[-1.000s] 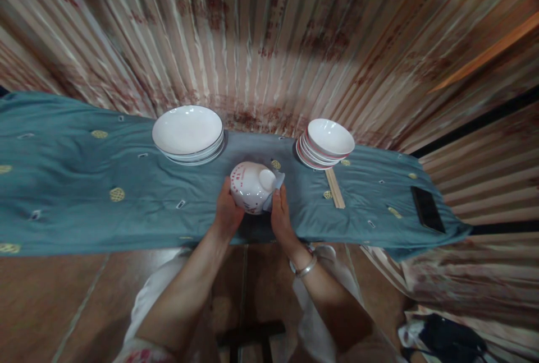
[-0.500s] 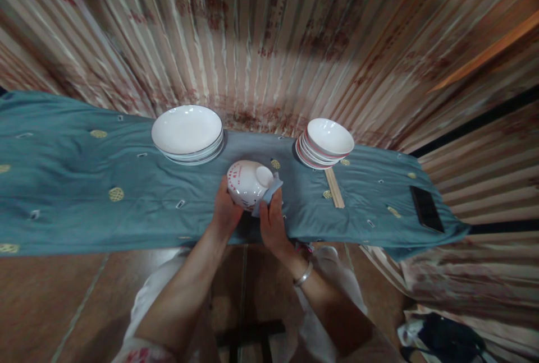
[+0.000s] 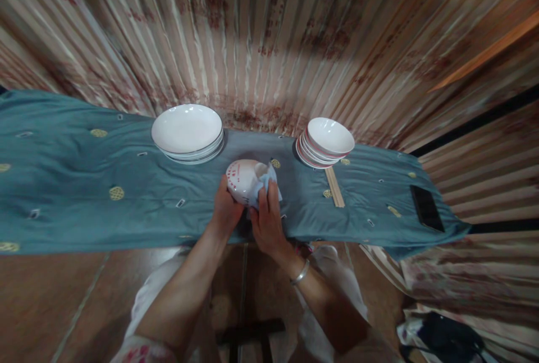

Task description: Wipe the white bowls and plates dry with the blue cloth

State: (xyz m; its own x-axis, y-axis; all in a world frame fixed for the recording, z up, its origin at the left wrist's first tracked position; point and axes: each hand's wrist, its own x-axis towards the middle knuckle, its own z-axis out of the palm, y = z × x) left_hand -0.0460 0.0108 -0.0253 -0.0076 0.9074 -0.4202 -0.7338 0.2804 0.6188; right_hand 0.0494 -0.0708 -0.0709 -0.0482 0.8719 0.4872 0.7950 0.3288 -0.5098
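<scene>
A white bowl [image 3: 243,180] with red markings is held on its side above the cloth-covered table, its foot facing right. My left hand [image 3: 226,206] grips the bowl by its left edge, with the fingers partly hidden behind it. A light blue cloth [image 3: 264,179] lies against the bowl's outer wall and foot. My right hand [image 3: 267,217] is closed on this cloth, fingers pressing it to the bowl's right side. A silvery bracelet circles the right wrist.
A stack of white plates [image 3: 187,130] stands at the back left, a stack of bowls [image 3: 328,138] at the back right. Wooden chopsticks [image 3: 334,188] lie before the bowls. A dark phone [image 3: 426,207] rests near the table's right end. A pleated curtain [image 3: 252,43] hangs behind.
My right hand has shifted slightly left and up with the cloth, which now covers part of the bowl's foot. My left hand and the bowl have hardly moved.
</scene>
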